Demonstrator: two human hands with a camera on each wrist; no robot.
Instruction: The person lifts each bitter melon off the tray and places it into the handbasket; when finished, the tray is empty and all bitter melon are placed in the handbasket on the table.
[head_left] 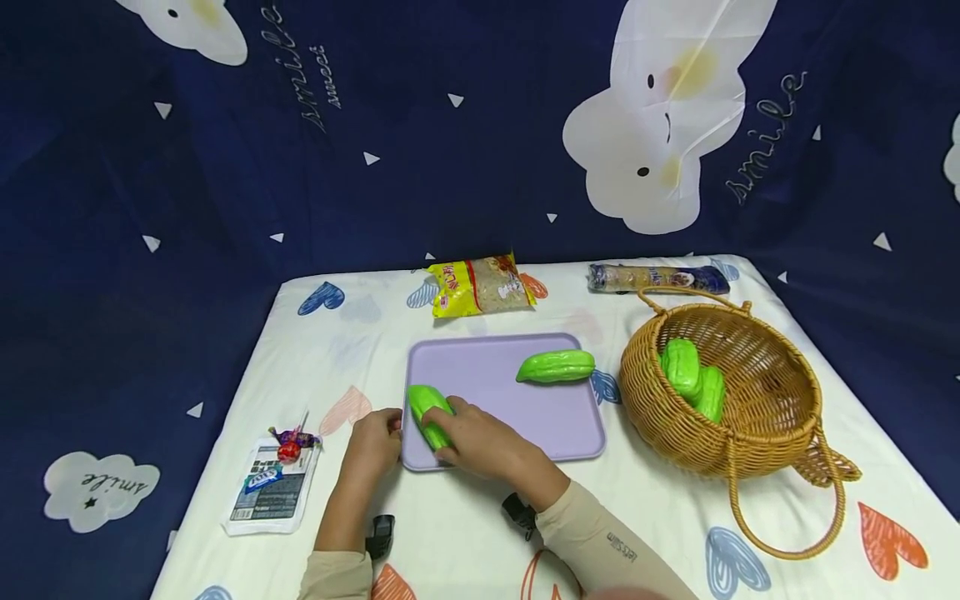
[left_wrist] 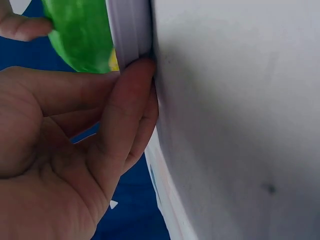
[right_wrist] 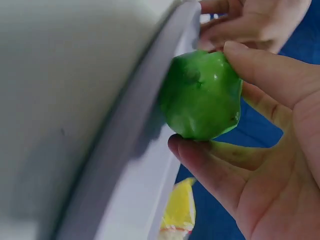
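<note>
A lilac tray lies flat on the bed-like white surface. Near its left side, my right hand holds a green toy cucumber, thumb on one side and fingers on the other. The right wrist view gives the blunt end of this cucumber between thumb and fingertips, close to the tray's rim. My left hand is at the tray's left edge; in the left wrist view its fingers pinch the rim. Another green cucumber rests across the tray's right part.
At right stands a wicker basket with green vegetables inside and its handle hanging forward. Behind the tray lie a yellow packet and a long blue-ended packet. A white pack topped with wrapped candies is at left.
</note>
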